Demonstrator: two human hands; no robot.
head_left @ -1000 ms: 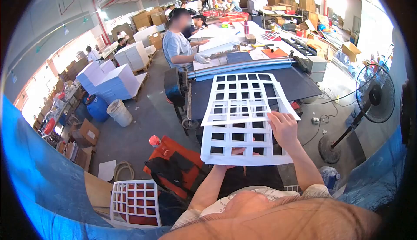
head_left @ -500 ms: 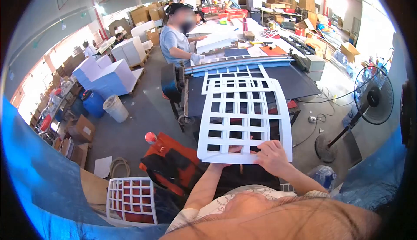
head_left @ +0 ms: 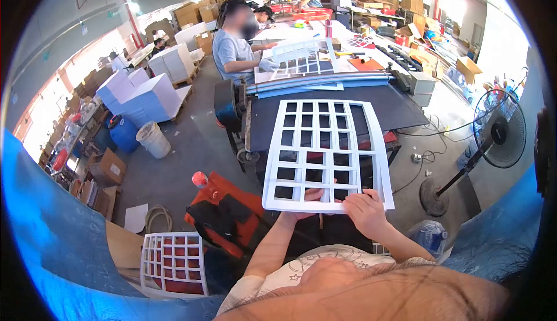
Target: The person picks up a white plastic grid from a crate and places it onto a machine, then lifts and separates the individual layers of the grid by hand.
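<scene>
- The white grid sheet (head_left: pixel 325 152) is flat card punched with rows of rectangular windows, thin bars between them and a wider border all round; its far end bows slightly.
- It is held out in front of the person, its near edge in both hands, its far half over the dark counter (head_left: pixel 400 106).
- The left hand (head_left: pixel 307 202) has its grip under the near edge, fingers showing through the bottom windows, closed on the sheet.
- The right hand (head_left: pixel 364 212) grips the near right corner, fingers on top, also closed on the sheet.
- Below and left of the hands, a second white grid (head_left: pixel 175 263) lies over something red.
- Beyond the counter, a co-worker in a blue shirt (head_left: pixel 232 51) handles another grid at a further counter.
- Right of the hands stands a floor fan (head_left: pixel 499 126).
</scene>
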